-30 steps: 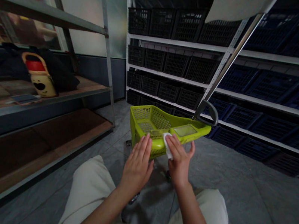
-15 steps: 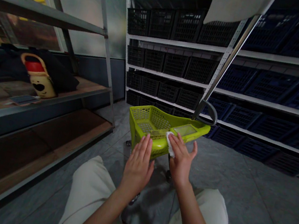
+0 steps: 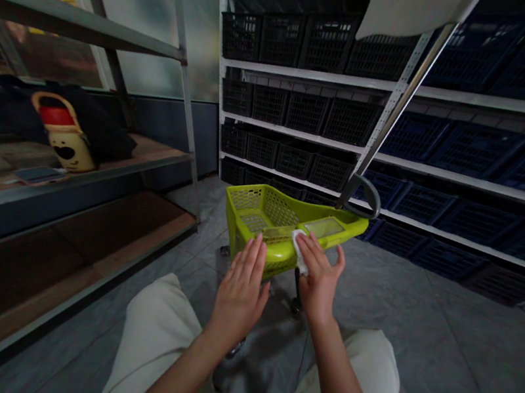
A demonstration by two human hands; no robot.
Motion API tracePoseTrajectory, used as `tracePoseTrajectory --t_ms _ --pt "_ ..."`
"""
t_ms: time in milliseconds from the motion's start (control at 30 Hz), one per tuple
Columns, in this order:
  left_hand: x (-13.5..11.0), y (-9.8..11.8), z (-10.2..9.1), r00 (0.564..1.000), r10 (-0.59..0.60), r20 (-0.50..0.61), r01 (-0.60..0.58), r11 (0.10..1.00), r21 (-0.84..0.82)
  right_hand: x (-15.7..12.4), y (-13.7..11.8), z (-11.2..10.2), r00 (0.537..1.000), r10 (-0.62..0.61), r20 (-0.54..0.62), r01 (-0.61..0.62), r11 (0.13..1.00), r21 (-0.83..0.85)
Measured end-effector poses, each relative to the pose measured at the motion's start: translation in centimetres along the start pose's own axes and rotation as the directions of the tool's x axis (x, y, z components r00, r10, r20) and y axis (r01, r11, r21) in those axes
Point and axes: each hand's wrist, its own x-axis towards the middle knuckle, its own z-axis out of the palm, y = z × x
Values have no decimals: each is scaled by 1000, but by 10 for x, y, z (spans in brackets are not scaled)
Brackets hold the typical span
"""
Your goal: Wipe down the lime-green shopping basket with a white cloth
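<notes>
A small lime-green shopping cart [image 3: 282,253] with a perforated basket stands in front of my knees. My left hand [image 3: 240,289] rests flat on the near side of its basket, fingers stretched out and nothing in them. With my right hand [image 3: 320,284] I press a white cloth or tissue [image 3: 300,253] onto the cart's near rim, beside a clear panel [image 3: 325,226] set in the top. The cloth lies partly hidden under my fingers. A grey loop-shaped piece [image 3: 368,196] and a metal pole [image 3: 410,100] rise from the cart's right end.
White shelving [image 3: 306,74] holds black crates [image 3: 308,112] and blue crates [image 3: 478,154] behind the cart. At left, a metal rack [image 3: 148,162] carries a bottle with a red top [image 3: 69,142], a phone [image 3: 39,174] and a dark bag [image 3: 106,142].
My hands and the white cloth stay at almost the same spots on the cart. The whole view has shifted very slightly.
</notes>
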Motion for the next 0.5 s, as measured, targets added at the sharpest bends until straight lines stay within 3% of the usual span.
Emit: tracePoseTrajectory --t_ms 133,267,367,500 --pt "0 2 4 1000 -8 -13 8 1000 -18 1 -17 0 998 56 -31 -57 997 -44" --pt "0 2 5 1000 -28 5 28 998 -48 -4 -45 -2 992 -95 86 89 994 68" --pt "0 0 2 1000 -11 4 12 999 -31 -6 -33 -4 981 -166 105 153 981 120" --pt "-1 -1 1 1000 5 1 -5 1000 -5 -2 0 -5 999 -33 27 32 999 17"
